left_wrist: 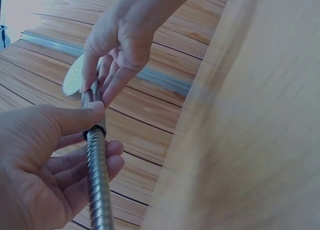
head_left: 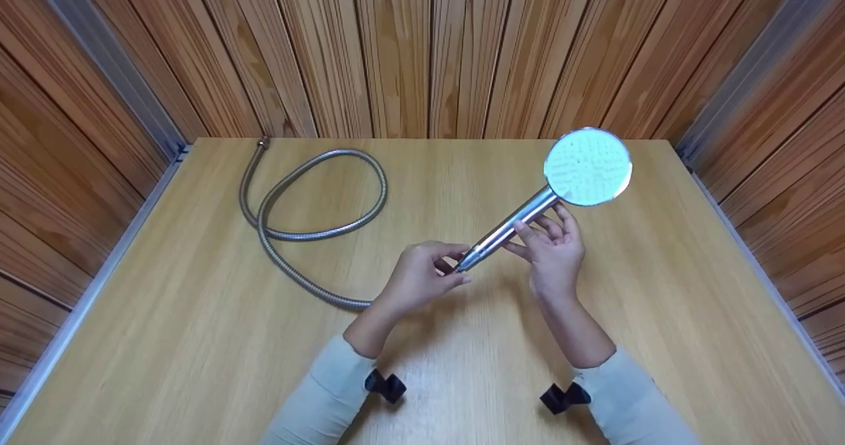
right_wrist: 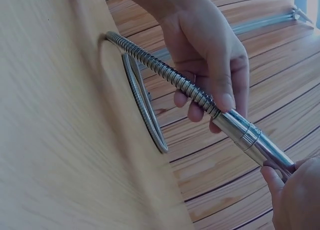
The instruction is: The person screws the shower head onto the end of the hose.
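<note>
A chrome hand shower head (head_left: 587, 166) is held above the table, its round spray face turned up and its handle slanting down to the left. My right hand (head_left: 556, 260) grips that handle with thumb and fingers, close below the head. At the handle's lower end, my left hand (head_left: 422, 276) pinches the smooth metal nut (right_wrist: 232, 124) of a ribbed steel shower hose (head_left: 320, 236). In the right wrist view the nut meets the handle end in one straight line. From the left hand the hose runs down under the wrist and lies looped on the table's left side.
The hose's other end fitting (head_left: 263, 142) lies at the back edge of the wooden table (head_left: 198, 339). Wood-panelled walls (head_left: 403, 49) stand behind and on both sides, with metal strips at the corners. A black wrist mount (head_left: 564, 399) is on each sleeve.
</note>
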`<action>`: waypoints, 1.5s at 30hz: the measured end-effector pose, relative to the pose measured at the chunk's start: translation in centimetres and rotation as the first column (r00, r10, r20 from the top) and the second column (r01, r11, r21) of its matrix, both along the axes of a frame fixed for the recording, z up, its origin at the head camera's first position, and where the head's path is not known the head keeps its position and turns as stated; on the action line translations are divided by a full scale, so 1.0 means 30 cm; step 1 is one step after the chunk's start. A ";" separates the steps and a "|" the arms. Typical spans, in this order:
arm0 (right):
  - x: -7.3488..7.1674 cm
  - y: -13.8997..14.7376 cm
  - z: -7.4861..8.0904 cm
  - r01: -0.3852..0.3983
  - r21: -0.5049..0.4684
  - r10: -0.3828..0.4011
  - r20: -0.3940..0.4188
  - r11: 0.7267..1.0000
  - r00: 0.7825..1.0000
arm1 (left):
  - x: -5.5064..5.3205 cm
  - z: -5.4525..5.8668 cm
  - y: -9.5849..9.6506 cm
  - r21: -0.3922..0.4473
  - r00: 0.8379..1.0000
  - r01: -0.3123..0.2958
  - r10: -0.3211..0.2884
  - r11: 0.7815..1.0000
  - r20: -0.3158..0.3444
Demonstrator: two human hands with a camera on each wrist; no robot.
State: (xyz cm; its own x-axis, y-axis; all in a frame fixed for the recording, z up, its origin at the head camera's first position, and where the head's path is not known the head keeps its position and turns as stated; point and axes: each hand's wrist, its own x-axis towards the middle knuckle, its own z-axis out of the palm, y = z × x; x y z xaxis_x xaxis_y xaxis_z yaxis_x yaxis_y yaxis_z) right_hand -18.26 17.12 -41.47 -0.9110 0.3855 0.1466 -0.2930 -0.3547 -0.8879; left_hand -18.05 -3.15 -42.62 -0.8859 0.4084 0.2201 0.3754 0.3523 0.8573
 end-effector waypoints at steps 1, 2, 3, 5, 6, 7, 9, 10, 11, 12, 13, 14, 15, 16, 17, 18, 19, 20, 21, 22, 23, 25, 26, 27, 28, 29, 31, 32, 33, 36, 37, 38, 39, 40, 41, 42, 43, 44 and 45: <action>-0.002 0.004 -0.001 0.005 -0.013 -0.005 0.005 1.000 1.000 | 0.001 -0.002 -0.007 0.011 1.000 0.014 -0.014 1.000 0.004; -0.004 0.008 -0.001 0.009 -0.026 -0.009 0.008 1.000 1.000 | 0.001 -0.005 -0.014 0.021 1.000 0.029 -0.029 0.999 0.011; -0.006 0.012 -0.001 0.011 -0.037 -0.010 0.013 0.999 1.000 | 0.000 -0.007 -0.021 0.029 0.999 0.045 -0.045 0.999 0.014; -0.009 0.018 -0.001 0.006 -0.061 -0.005 0.018 0.998 1.000 | -0.002 -0.011 -0.036 0.045 0.997 0.075 -0.077 0.996 0.027; -0.009 0.020 0.000 0.001 -0.067 0.001 0.020 0.998 1.000 | -0.004 -0.013 -0.044 0.052 0.995 0.089 -0.090 0.995 0.031; -0.009 0.022 0.000 -0.005 -0.073 0.007 0.022 0.997 1.000 | -0.006 -0.015 -0.052 0.057 0.994 0.100 -0.102 0.993 0.035; -0.009 0.026 0.000 -0.012 -0.090 0.014 0.026 0.996 1.000 | -0.009 -0.020 -0.070 0.058 0.992 0.119 -0.121 0.991 0.043; -0.009 0.028 0.000 -0.012 -0.099 0.015 0.027 0.995 1.000 | -0.011 -0.022 -0.080 0.059 0.990 0.125 -0.128 0.990 0.052; -0.009 0.031 0.000 -0.009 -0.104 0.013 0.030 0.994 0.999 | -0.012 -0.024 -0.089 0.056 0.989 0.129 -0.132 0.990 0.059; -0.009 0.033 0.000 -0.005 -0.109 0.009 0.033 0.994 0.999 | -0.014 -0.028 -0.099 0.056 0.989 0.133 -0.137 0.990 0.065; -0.010 0.036 0.000 0.001 -0.117 0.003 0.036 0.993 0.999 | -0.015 -0.031 -0.109 0.053 0.988 0.136 -0.139 0.989 0.071; -0.012 0.038 -0.001 0.006 -0.126 -0.001 0.040 0.992 0.999 | -0.016 -0.035 -0.119 0.051 0.987 0.138 -0.141 0.989 0.080; -0.013 0.040 -0.001 0.010 -0.131 -0.004 0.044 0.991 0.999 | -0.016 -0.038 -0.129 0.052 0.986 0.140 -0.144 0.989 0.090; -0.014 0.043 -0.001 0.014 -0.138 -0.007 0.049 0.990 0.999 | -0.017 -0.043 -0.137 0.055 0.984 0.142 -0.147 0.988 0.098; -0.014 0.046 -0.001 0.016 -0.145 -0.008 0.055 0.989 0.998 | -0.019 -0.049 -0.144 0.056 0.983 0.143 -0.148 0.988 0.105; -0.015 0.048 -0.001 0.018 -0.153 -0.009 0.061 0.988 0.998 | -0.020 -0.054 -0.150 0.057 0.982 0.143 -0.148 0.988 0.113; -0.016 0.051 -0.001 0.018 -0.160 -0.007 0.069 0.987 0.998 | -0.020 -0.058 -0.156 0.056 0.982 0.141 -0.147 0.988 0.120; -0.015 0.053 -0.001 0.017 -0.171 -0.004 0.078 0.985 0.997 | -0.021 -0.061 -0.161 0.054 0.981 0.138 -0.144 0.989 0.129; -0.015 0.056 -0.001 0.018 -0.177 -0.003 0.086 0.984 0.996 | -0.021 -0.063 -0.165 0.049 0.981 0.133 -0.139 0.990 0.134; -0.015 0.058 -0.002 0.019 -0.181 -0.002 0.094 0.983 0.996 | -0.022 -0.065 -0.168 0.042 0.981 0.129 -0.133 0.991 0.139; -0.015 0.061 -0.002 0.020 -0.183 -0.001 0.101 0.983 0.995 | -0.022 -0.066 -0.170 0.035 0.981 0.124 -0.128 0.992 0.143; -0.016 0.065 -0.003 0.021 -0.189 0.000 0.115 0.982 0.993 | -0.023 -0.064 -0.174 0.026 0.982 0.120 -0.122 0.992 0.147; -0.017 0.067 -0.004 0.022 -0.187 0.001 0.122 0.982 0.993 | -0.023 -0.063 -0.175 0.022 0.982 0.120 -0.122 0.993 0.146; -0.018 0.069 -0.005 0.023 -0.181 0.000 0.128 0.983 0.992 | -0.024 -0.062 -0.175 0.019 0.982 0.122 -0.124 0.992 0.143; -0.020 0.072 -0.007 0.023 -0.178 0.001 0.136 0.984 0.991 | -0.026 -0.062 -0.176 0.018 0.982 0.125 -0.126 0.992 0.140; -0.023 0.076 -0.008 0.026 -0.179 0.000 0.147 0.983 0.989 | -0.028 -0.062 -0.176 0.016 0.982 0.127 -0.128 0.992 0.138; -0.030 0.085 -0.013 0.037 -0.178 -0.006 0.172 0.983 0.985 | -0.032 -0.063 -0.176 0.013 0.982 0.131 -0.132 0.991 0.132; -0.033 0.092 -0.016 0.045 -0.176 -0.011 0.188 0.983 0.982 | -0.035 -0.064 -0.176 0.013 0.982 0.135 -0.135 0.991 0.128; -0.037 0.098 -0.021 0.054 -0.175 -0.017 0.206 0.983 0.978 | -0.037 -0.065 -0.175 0.008 0.982 0.137 -0.137 0.991 0.129; -0.046 0.115 -0.038 0.070 -0.183 -0.021 0.259 0.981 0.966 | -0.043 -0.070 -0.174 -0.016 0.980 0.143 -0.140 0.990 0.139; -0.049 0.120 -0.045 0.068 -0.180 -0.017 0.272 0.981 0.962 | -0.044 -0.072 -0.173 -0.026 0.979 0.150 -0.145 0.988 0.142; -0.050 0.124 -0.051 0.065 -0.178 -0.012 0.283 0.982 0.959 | -0.045 -0.074 -0.172 -0.039 0.978 0.156 -0.149 0.987 0.144; -0.052 0.127 -0.058 0.061 -0.176 -0.007 0.291 0.982 0.957 | -0.046 -0.076 -0.170 -0.054 0.978 0.161 -0.152 0.985 0.144; -0.053 0.129 -0.065 0.056 -0.175 -0.001 0.298 0.983 0.955 | -0.047 -0.079 -0.169 -0.063 0.978 0.167 -0.157 0.984 0.141; -0.055 0.131 -0.072 0.051 -0.167 0.002 0.303 0.985 0.953 | -0.048 -0.081 -0.167 -0.075 0.977 0.171 -0.159 0.982 0.138; -0.056 0.132 -0.079 0.047 -0.162 0.006 0.307 0.986 0.952 | -0.049 -0.083 -0.165 -0.082 0.978 0.174 -0.162 0.981 0.135; -0.058 0.133 -0.085 0.044 -0.157 0.007 0.311 0.987 0.950 | -0.051 -0.086 -0.164 -0.088 0.978 0.175 -0.163 0.981 0.132; -0.060 0.134 -0.091 0.041 -0.147 0.007 0.316 0.988 0.949 | -0.052 -0.088 -0.163 -0.093 0.978 0.175 -0.163 0.980 0.130; -0.063 0.135 -0.097 0.040 -0.135 0.006 0.323 0.990 0.946 | -0.053 -0.091 -0.161 -0.097 0.978 0.176 -0.163 0.980 0.129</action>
